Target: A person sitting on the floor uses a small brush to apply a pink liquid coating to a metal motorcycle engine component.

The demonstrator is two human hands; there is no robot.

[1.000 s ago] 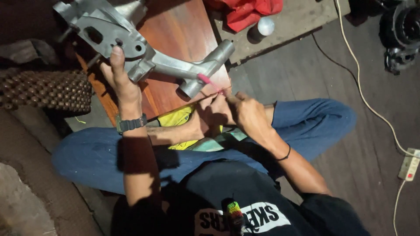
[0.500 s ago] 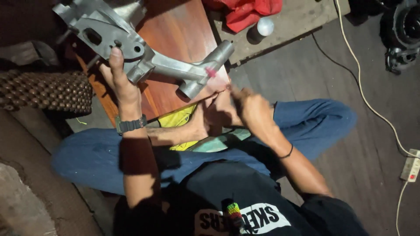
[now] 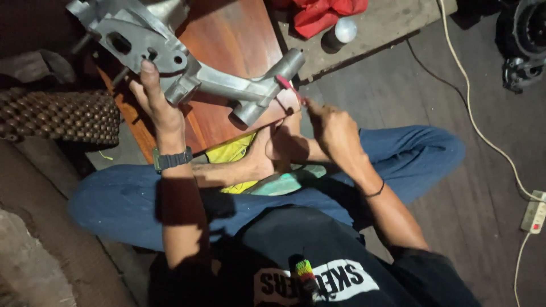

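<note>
Against the broad end of a grey cast metal bracket (image 3: 187, 74), the left hand (image 3: 152, 96) pressed with fingers stretched upward, the fingertips hooked over the plate beside its holes; it steadied the part rather than closing fully round it. A dark wristwatch (image 3: 172, 159) sat on that wrist. The right hand (image 3: 333, 128) was closed together around a small red-handled tool (image 3: 287, 85), whose tip met the tubular end of the bracket; the exact grip was too shadowed to tell. The bracket lay slantwise on a reddish wooden board (image 3: 239, 40), its forked tubular arms reaching toward the person's crossed, blue-trousered legs, with a bare foot just below the board's edge.

Such a casting looked heavy, stiff and hard, with smooth faces that might slip, so the flat pierced plate and the thick neck seemed the surest places to take hold.

Farther out, a beaded brown mat (image 3: 57, 116) lay to the left, a red cloth (image 3: 321, 14) and a dark can with a pale cap (image 3: 340, 33) above, and a white cable (image 3: 483, 136) ran to a power strip (image 3: 533, 211) on the right.
</note>
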